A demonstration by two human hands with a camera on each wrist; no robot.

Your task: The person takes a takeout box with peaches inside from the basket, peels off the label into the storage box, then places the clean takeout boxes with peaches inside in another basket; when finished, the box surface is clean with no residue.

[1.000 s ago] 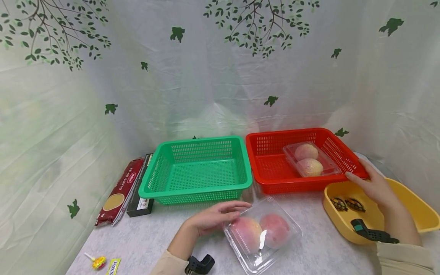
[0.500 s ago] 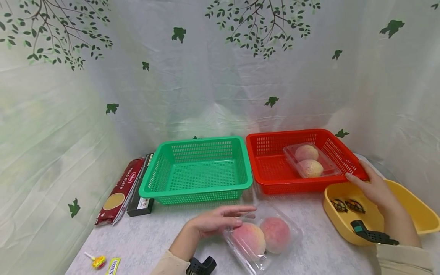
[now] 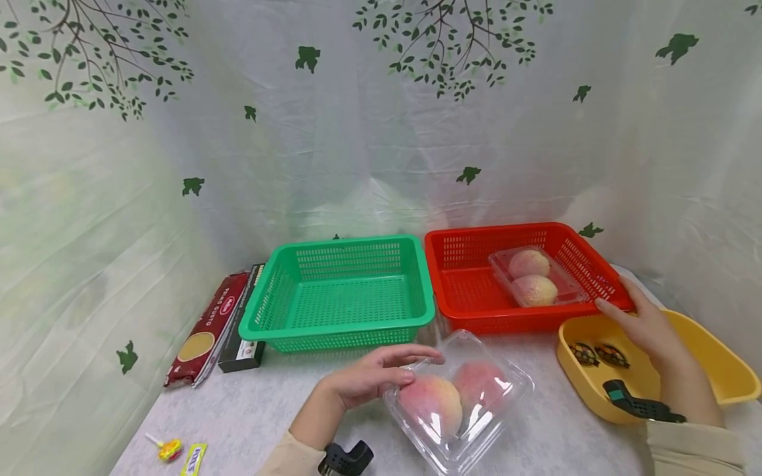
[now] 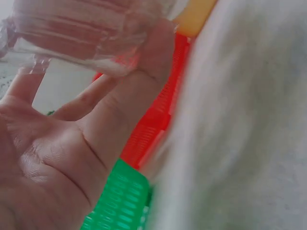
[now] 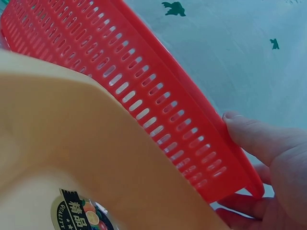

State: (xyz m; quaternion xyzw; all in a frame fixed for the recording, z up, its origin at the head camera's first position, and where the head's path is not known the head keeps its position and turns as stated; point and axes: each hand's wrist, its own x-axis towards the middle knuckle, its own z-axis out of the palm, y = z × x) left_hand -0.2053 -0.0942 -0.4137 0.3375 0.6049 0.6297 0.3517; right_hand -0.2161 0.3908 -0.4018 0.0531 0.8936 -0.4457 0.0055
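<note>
My left hand [image 3: 369, 377] holds the left edge of a clear plastic clamshell box [image 3: 473, 449], thumb on the near side and fingers at the far side. Two peaches [image 3: 430, 404] lie inside it. In the left wrist view the box [image 4: 81, 28] sits between thumb and fingers, with the palm turned to the camera. My right hand [image 3: 649, 334] grips the near right corner of the red basket [image 3: 488, 324]. In the right wrist view the thumb is on the basket's rim [image 5: 192, 86] and the fingers are underneath. Another box of peaches [image 3: 536, 291] lies in the red basket.
A green basket [image 3: 345, 334] stands left of the red one. A yellow basin [image 3: 586, 390] with round stickers sits under my right forearm. At left lie a red packet [image 3: 205, 330], a black box [image 3: 241, 357], a lollipop [image 3: 169, 450] and a small yellow packet [image 3: 193, 459].
The clamshell box has tipped in my left hand and shifted slightly to the right, its far corner now higher in view. My right hand has stayed on the red basket's corner.
</note>
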